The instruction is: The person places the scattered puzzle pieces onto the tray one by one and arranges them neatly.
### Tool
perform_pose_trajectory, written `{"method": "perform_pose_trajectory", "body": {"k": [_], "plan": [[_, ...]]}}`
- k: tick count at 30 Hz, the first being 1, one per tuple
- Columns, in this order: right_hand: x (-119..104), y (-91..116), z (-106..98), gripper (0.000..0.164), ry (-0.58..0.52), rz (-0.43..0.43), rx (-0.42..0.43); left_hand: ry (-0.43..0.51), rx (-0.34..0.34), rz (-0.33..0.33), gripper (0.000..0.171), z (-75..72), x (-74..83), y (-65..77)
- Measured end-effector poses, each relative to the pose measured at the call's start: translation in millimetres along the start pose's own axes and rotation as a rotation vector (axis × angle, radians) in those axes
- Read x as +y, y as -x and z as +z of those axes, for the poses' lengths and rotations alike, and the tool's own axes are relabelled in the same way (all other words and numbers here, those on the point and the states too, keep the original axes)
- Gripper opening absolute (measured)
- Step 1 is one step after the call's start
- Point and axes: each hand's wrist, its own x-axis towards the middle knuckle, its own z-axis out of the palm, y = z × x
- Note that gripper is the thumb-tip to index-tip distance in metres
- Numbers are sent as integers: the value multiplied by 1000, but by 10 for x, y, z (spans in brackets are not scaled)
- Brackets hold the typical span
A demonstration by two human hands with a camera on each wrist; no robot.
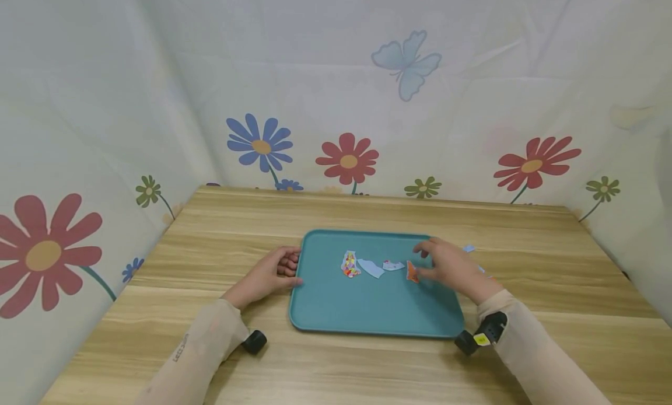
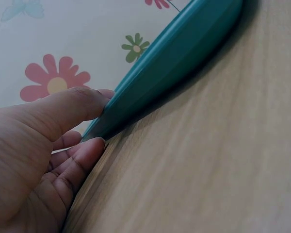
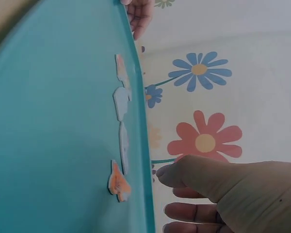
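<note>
On a teal tray point(image 1: 367, 311) lie flat cut-out pieces in a row: a multicoloured piece point(image 1: 350, 264), a pale piece point(image 1: 370, 268), a smaller whitish piece point(image 1: 392, 266) and an orange piece point(image 1: 412, 271). My left hand point(image 1: 275, 272) holds the tray's left edge, its thumb on the rim and fingers at the side in the left wrist view. Over the tray's right part, my right hand point(image 1: 448, 266) hovers near the orange piece with loosely bent fingers. Nothing shows between its thumb and fingers in the right wrist view.
The tray sits on a wood-grain table point(image 1: 252, 218). To its right, partly behind the right hand, lie small pale pieces point(image 1: 469, 248). A white flower-printed cloth point(image 1: 294, 78) hangs behind and beside the table. Each wrist wears a black camera point(image 1: 254, 342).
</note>
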Motion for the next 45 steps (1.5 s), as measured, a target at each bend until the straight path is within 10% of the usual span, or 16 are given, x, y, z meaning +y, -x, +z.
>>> {"method": "perform_pose_trajectory", "body": {"k": [13, 45], "plan": [[136, 64, -147, 34, -52, 3, 94, 6, 1, -7, 70, 7, 6, -1], [694, 290, -202, 27, -36, 187, 21, 6, -7, 14, 70, -1, -39, -19]]}}
